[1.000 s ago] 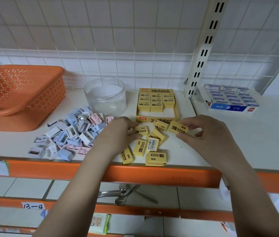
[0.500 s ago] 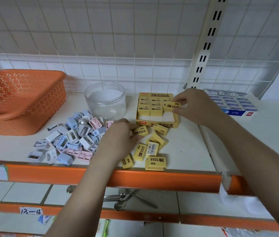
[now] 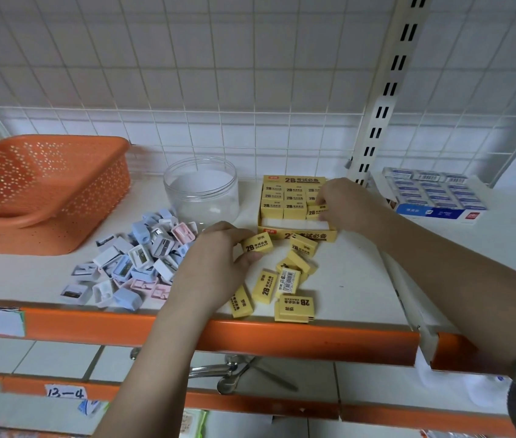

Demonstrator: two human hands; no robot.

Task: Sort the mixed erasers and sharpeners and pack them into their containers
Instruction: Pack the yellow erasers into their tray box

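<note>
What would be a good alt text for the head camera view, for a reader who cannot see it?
A person's right hand sets a yellow eraser into a yellow eraser box while the left hand pinches another eraser. Loose erasers, a pile of sharpeners, a clear jar and an orange basket share the shelf.

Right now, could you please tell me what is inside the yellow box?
The yellow box holds rows of yellow erasers at the back, with bare white floor in front. The right hand holds one eraser at the front row's right end and covers that corner.
</note>
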